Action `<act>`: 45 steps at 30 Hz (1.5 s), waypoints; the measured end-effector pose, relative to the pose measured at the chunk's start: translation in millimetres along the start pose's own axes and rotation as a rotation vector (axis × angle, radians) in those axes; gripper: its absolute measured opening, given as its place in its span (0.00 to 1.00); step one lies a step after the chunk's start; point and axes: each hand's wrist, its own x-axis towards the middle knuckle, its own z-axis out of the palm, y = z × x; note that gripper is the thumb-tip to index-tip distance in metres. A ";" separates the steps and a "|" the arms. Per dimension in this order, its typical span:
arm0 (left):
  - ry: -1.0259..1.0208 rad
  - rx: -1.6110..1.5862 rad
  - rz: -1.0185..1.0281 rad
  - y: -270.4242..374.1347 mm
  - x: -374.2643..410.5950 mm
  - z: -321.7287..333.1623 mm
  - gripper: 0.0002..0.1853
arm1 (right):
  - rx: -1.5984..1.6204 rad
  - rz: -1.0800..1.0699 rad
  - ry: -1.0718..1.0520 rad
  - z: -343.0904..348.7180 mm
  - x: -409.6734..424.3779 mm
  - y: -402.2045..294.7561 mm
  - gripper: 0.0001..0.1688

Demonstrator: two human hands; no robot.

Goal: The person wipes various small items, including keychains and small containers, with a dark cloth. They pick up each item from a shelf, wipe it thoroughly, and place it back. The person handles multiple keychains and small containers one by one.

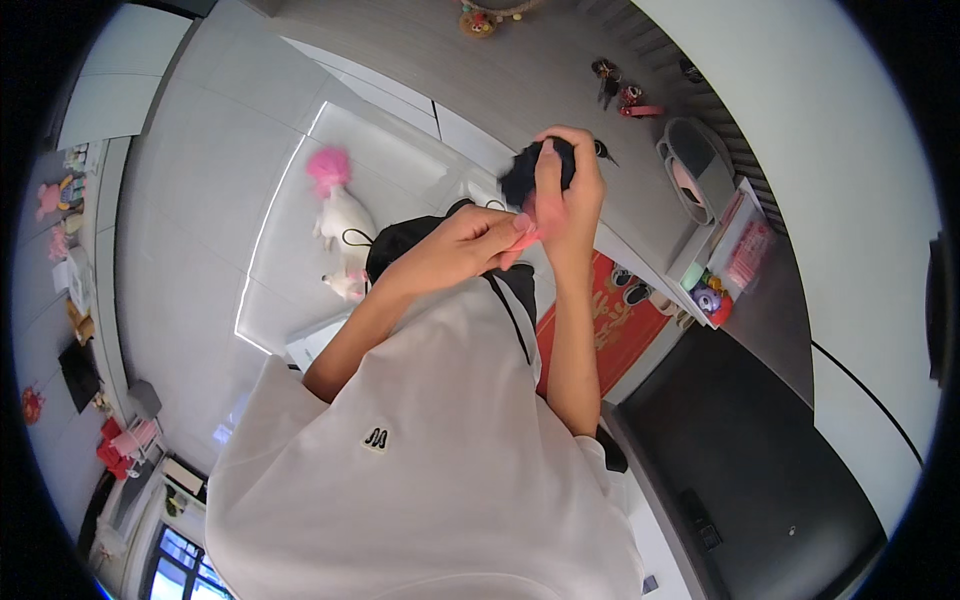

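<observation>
My right hand [574,184] is raised above the edge of a grey wood-grain cabinet top and grips a dark fluffy object [525,171]. My left hand [480,240] is just below and to the left, its thumb and fingers pinching a soft pink piece [527,238]. This pink piece reaches up to my right palm; whether it joins the dark object cannot be told. Motion blurs both held things. Beneath my hands are my white shirt [450,390] and black bottoms with a cord.
A white dog [349,217] with a fluffy pink tail is on the tiled floor, left. The cabinet top [480,82] bears keys [607,79], a grey oval item [697,169] and a white tray [686,292] with small toys. Shoes [637,292] stand by a red mat [600,322].
</observation>
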 end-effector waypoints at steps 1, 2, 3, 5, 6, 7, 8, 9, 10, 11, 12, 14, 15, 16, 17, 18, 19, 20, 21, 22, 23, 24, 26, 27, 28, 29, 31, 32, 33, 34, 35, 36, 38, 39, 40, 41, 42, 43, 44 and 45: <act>-0.050 -0.214 0.046 0.1 1.2 -2.4 0.25 | -0.029 -0.011 0.045 0.2 -0.2 12.6 0.06; -0.099 -0.429 0.091 -1.9 2.5 -4.6 0.25 | -0.058 -0.022 0.089 -1.3 -0.6 21.2 0.06; -0.136 -0.646 0.135 -6.3 3.3 -8.6 0.25 | 0.036 0.141 0.120 -7.7 -10.8 12.8 0.06; -0.196 -0.849 0.269 -13.0 8.8 -14.7 0.27 | 0.018 0.125 0.193 -12.9 -32.4 11.5 0.06; -0.129 -0.905 0.339 -8.5 11.4 -6.7 0.27 | 0.004 0.123 0.198 -13.1 -43.1 3.7 0.06; -0.074 -0.954 0.404 -5.4 14.1 -2.8 0.26 | -0.014 0.120 0.216 -13.4 -52.8 -5.2 0.06; -0.173 -0.907 0.431 -13.4 18.3 -12.0 0.24 | -0.085 0.082 0.229 -10.3 -59.7 -14.4 0.06; -0.128 -0.886 0.437 -10.7 20.0 -8.1 0.24 | -0.025 0.030 0.243 -6.2 -65.2 -18.7 0.08; -0.083 -0.865 0.443 -5.9 22.4 -1.1 0.23 | -0.007 -0.040 0.198 -1.8 -64.7 -23.1 0.09; -0.039 -0.842 0.448 -3.1 23.6 3.4 0.24 | 0.011 -0.109 0.154 1.6 -61.2 -29.2 0.10; -0.082 -0.743 0.453 -8.3 25.3 4.8 0.28 | -0.039 -0.130 0.100 3.2 -53.1 -33.9 0.11; -0.053 -0.714 0.432 -3.7 23.6 15.4 0.30 | -0.010 -0.135 0.051 12.6 -32.8 -38.3 0.10; -0.037 -0.699 0.419 1.7 23.6 19.5 0.32 | -0.024 -0.119 0.013 12.6 -27.4 -41.0 0.10; 0.009 -0.627 0.413 8.8 25.7 19.8 0.40 | -0.052 -0.041 -0.023 12.1 -28.7 -43.2 0.10; 0.008 -0.637 0.436 9.3 28.5 19.7 0.40 | -0.080 0.037 -0.060 11.0 -31.7 -46.5 0.10; 0.025 -0.645 0.474 8.6 29.5 17.8 0.40 | -0.100 0.105 -0.114 11.0 -34.6 -49.3 0.11; 0.037 -0.652 0.507 9.0 30.8 16.1 0.41 | -0.072 0.125 -0.228 5.2 -40.0 -49.5 0.11; 0.061 -0.707 0.502 11.2 29.5 17.9 0.41 | -0.043 0.145 -0.343 -6.2 -48.2 -47.0 0.12; 0.031 -0.684 0.522 10.5 29.9 15.7 0.41 | -0.015 0.165 -0.464 -16.2 -55.9 -44.8 0.12; 0.004 -0.662 0.538 9.6 29.8 12.6 0.41 | 0.090 0.176 -0.561 -22.9 -60.9 -44.8 0.10; -0.022 -0.640 0.555 8.5 28.4 10.7 0.41 | 0.091 0.204 -0.511 -29.3 -62.5 -47.3 0.09; -0.053 -0.655 0.552 14.6 26.7 11.4 0.41 | 0.090 0.228 -0.458 -35.8 -60.3 -51.3 0.08; -0.054 -0.668 0.572 17.1 25.2 13.7 0.41 | 0.048 0.105 -0.197 -35.3 -52.8 -51.6 0.05; -0.064 -0.672 0.578 19.2 26.0 16.4 0.41 | 0.037 0.140 0.002 -32.8 -50.0 -54.1 0.05; -0.028 -0.710 0.570 22.1 25.8 21.6 0.41 | 0.049 0.069 0.109 -25.9 -46.1 -53.9 0.06; 0.002 -0.726 0.569 23.3 28.4 25.5 0.40 | 0.062 -0.002 0.215 -16.5 -41.2 -53.6 0.06; 0.054 -0.765 0.558 22.3 33.4 33.2 0.40 | 0.008 -0.087 -0.023 1.4 -34.0 -59.1 0.08; 0.077 -0.787 0.542 20.7 32.7 33.6 0.39 | -0.174 -0.242 -0.076 15.3 -34.5 -51.6 0.11; 0.103 -0.803 0.533 19.0 33.1 30.5 0.38 | -0.196 -0.208 -0.172 13.3 -35.5 -48.9 0.11; 0.128 -0.820 0.524 17.0 33.4 26.9 0.37 | -0.218 -0.172 -0.268 10.3 -37.2 -47.9 0.12; 0.151 -0.837 0.513 15.8 34.6 24.3 0.36 | -0.241 -0.135 -0.361 6.7 -38.3 -47.9 0.13; 0.168 -0.937 0.440 14.1 31.6 25.5 0.33 | -0.188 -0.073 -0.408 1.5 -40.1 -47.9 0.12; 0.163 -1.028 0.324 2.3 28.5 25.3 0.32 | -0.161 -0.006 -0.522 -11.2 -43.8 -43.3 0.11; 0.158 -1.086 0.269 -4.4 30.2 28.4 0.31 | -0.159 0.030 -0.588 -21.9 -44.5 -39.6 0.10; 0.176 -1.094 0.223 -8.9 32.1 29.7 0.31 | -0.152 0.098 -0.648 -30.9 -44.3 -35.0 0.10; 0.184 -1.155 0.257 -11.1 33.2 27.4 0.31 | -0.146 0.167 -0.708 -39.1 -44.5 -29.2 0.11; 0.183 -1.214 0.286 -12.0 37.3 21.7 0.31 | -0.142 0.239 -0.758 -49.1 -45.2 -21.6 0.11; 0.189 -1.274 0.322 -14.3 40.7 12.0 0.31 | -0.177 0.302 -0.782 -59.2 -50.2 -10.4 0.09; 0.045 -1.422 0.503 -21.7 48.1 -4.1 0.30 | -0.212 0.364 -0.806 -70.3 -59.3 3.3 0.08; 0.113 -1.350 0.539 -21.5 52.3 -21.1 0.30 | -0.248 0.424 -0.835 -78.2 -69.6 17.8 0.07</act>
